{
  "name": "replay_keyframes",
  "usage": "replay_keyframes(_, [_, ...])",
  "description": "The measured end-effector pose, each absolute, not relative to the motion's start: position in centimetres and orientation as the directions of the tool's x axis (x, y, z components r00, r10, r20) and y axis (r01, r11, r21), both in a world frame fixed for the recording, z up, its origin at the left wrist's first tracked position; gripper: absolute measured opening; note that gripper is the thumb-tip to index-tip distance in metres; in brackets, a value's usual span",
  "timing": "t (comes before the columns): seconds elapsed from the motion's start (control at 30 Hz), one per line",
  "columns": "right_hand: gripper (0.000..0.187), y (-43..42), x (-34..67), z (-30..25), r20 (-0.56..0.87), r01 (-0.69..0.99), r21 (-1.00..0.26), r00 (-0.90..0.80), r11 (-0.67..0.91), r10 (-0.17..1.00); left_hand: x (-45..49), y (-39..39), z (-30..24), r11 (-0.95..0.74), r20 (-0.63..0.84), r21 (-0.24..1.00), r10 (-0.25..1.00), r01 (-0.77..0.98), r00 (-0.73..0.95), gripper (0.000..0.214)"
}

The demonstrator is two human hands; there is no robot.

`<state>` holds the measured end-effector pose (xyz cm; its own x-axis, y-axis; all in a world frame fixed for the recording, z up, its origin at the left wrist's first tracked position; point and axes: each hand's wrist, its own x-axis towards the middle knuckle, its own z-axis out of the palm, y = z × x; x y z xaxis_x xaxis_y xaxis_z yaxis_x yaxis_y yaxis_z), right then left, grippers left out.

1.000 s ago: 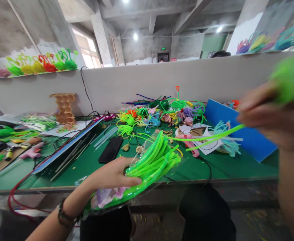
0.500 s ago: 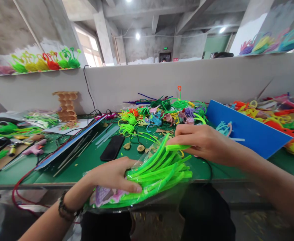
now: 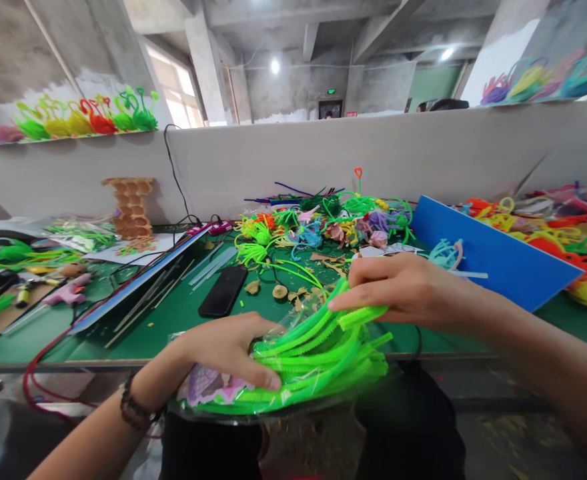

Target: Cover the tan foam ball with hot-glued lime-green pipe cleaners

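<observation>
Left hand (image 3: 226, 350) grasps the bag (image 3: 218, 387) of green stems (image 3: 318, 363) at the near edge of the table (image 3: 171, 327); right hand (image 3: 408, 287) pinches stem ends between its fingers. Phone (image 3: 223, 292) lies beyond.

the left hand (image 3: 226, 350), the right hand (image 3: 408, 287) and both forearms (image 3: 518, 340) are showing bare, while a dark bracelet (image 3: 131, 404) is circling the left wrist (image 3: 157, 379). its chunky band is looking beaded or knotted (the detail is coming out too small to tell which) and is showing paler brownish flecks among the dark. below, the person is wearing plain black legwear (image 3: 406, 430).
</observation>
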<state>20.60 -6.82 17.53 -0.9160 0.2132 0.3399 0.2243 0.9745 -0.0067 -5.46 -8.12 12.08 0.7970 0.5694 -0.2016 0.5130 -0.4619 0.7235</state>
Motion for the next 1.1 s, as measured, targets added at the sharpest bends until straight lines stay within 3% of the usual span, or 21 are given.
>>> replay_keyframes(0.13, [0.029, -6.8, 20.8, 17.1, 0.296, 0.274, 0.116, -0.927, 0.955, 0.230, -5.4, -8.0, 12.0, -0.477, -0.194, 0.718, 0.562, 0.506, 0.804, 0.039])
replay_keyframes(0.23, [0.032, -7.0, 20.6, 17.0, 0.282, 0.306, 0.140, -0.924, 0.942, 0.259, -5.4, -7.9, 11.9, -0.492, -0.196, 0.708, 0.552, 0.507, 0.810, 0.041])
replay_keyframes(0.5, [0.023, -7.1, 19.8, 17.3, 0.090, 0.414, 0.092, -0.909, 0.905, 0.407, -5.1, -8.0, 12.0, -0.588, -0.201, 0.532, 0.611, 0.609, 0.766, 0.045])
replay_keyframes(0.7, [0.030, -6.5, 19.7, 17.5, 0.072, 0.339, -0.056, -0.937, 0.939, 0.343, -5.0, -8.1, 11.9, -0.579, -0.187, 0.496, 0.656, 0.647, 0.731, 0.044])
replay_keyframes(0.9, [0.028, -7.0, 20.3, 18.5, 0.210, 0.229, -0.226, -0.938, 0.947, 0.277, -4.6, -8.6, 12.1, -0.571, -0.195, 0.522, 0.643, 0.634, 0.740, 0.038])
replay_keyframes(1.1, [0.035, -7.4, 21.6, 19.9, 0.382, 0.287, -0.300, -0.838, 0.910, 0.390, -5.0, -8.8, 11.8, -0.569, -0.157, 0.556, 0.644, 0.606, 0.749, 0.042])
